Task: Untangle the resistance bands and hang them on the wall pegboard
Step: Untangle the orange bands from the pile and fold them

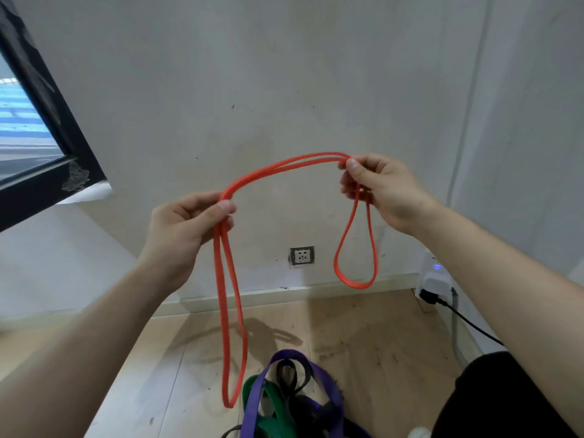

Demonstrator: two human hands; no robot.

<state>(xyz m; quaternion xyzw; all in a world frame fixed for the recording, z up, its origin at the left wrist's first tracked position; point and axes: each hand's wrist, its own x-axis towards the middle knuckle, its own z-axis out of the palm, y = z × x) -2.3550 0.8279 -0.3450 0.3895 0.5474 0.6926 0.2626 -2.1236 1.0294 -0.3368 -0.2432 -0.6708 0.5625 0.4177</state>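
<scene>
Both the left hand (186, 222) and the right hand (376, 184) pinched the red band (284, 165), apparently spreading it clear of the tangled pile (284, 396).

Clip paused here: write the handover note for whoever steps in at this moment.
Left hand pinches the red band, a long loop hanging below it.
Right hand pinches the same band, a short loop hanging below.
Done: the red band looks free of the pile of purple, green and black bands tangled on the floor.
Left to do: hang the red band, untangle the pile, hang those too. No pegboard in view.
</scene>
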